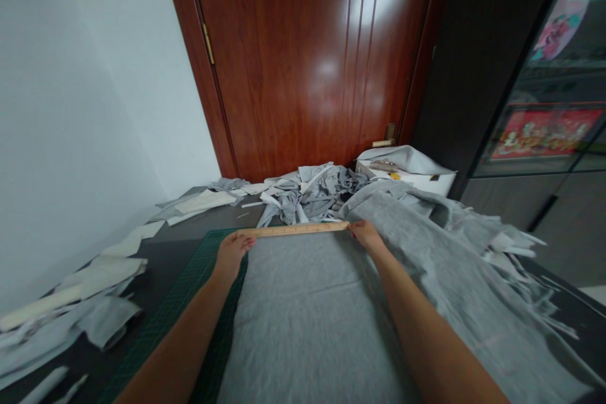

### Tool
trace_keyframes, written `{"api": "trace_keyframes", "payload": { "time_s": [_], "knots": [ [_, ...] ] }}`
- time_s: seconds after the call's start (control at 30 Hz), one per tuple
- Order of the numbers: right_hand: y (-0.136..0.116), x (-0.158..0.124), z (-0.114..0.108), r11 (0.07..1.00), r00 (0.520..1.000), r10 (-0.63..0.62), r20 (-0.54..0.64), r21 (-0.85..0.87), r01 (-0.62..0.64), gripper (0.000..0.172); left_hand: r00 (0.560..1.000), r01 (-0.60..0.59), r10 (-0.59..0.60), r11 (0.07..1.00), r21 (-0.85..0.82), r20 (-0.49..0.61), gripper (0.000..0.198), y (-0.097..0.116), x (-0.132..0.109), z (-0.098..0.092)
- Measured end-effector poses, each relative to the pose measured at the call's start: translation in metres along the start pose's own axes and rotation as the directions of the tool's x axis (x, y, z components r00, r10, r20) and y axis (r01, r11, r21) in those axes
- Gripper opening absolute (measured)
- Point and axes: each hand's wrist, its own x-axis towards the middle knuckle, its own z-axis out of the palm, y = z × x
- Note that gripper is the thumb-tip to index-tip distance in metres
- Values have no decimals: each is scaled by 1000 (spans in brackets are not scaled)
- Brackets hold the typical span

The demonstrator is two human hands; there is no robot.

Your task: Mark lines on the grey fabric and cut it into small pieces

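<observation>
A long wooden ruler (pixel 298 228) lies across the far edge of a grey cloth (pixel 307 315) spread on a green cutting mat (pixel 189 284). My left hand (pixel 233 250) is closed on the ruler's left end, fingers curled over it. My right hand (pixel 365 235) grips the ruler's right end the same way. Both forearms reach forward over the cloth.
A heap of grey fabric scraps (pixel 307 192) lies beyond the ruler, by a brown door (pixel 307 57). More grey cloth (pixel 454 246) is bunched at the right, with a white box (pixel 416 178) behind it. Pale strips (pixel 95 278) lie along the left by the white wall.
</observation>
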Motion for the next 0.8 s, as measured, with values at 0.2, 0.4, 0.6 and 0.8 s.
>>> {"api": "trace_keyframes", "payload": {
  "time_s": [0.2,0.4,0.6,0.8],
  "knots": [
    [7,-2,3,986,993,113,36,-130,-108,30,995,-77,41,907,415,95,12,-12,12,-9],
    [7,-1,5,971,993,121,18,-211,-114,25,977,-213,123,630,747,175,18,-11,18,-17],
    [7,-1,3,966,991,133,34,-227,-122,27,958,-268,185,303,914,220,11,-12,15,-14],
    [6,0,1,970,985,158,65,-198,-142,26,942,-289,205,89,953,267,17,-16,12,-14]
  ]
}}
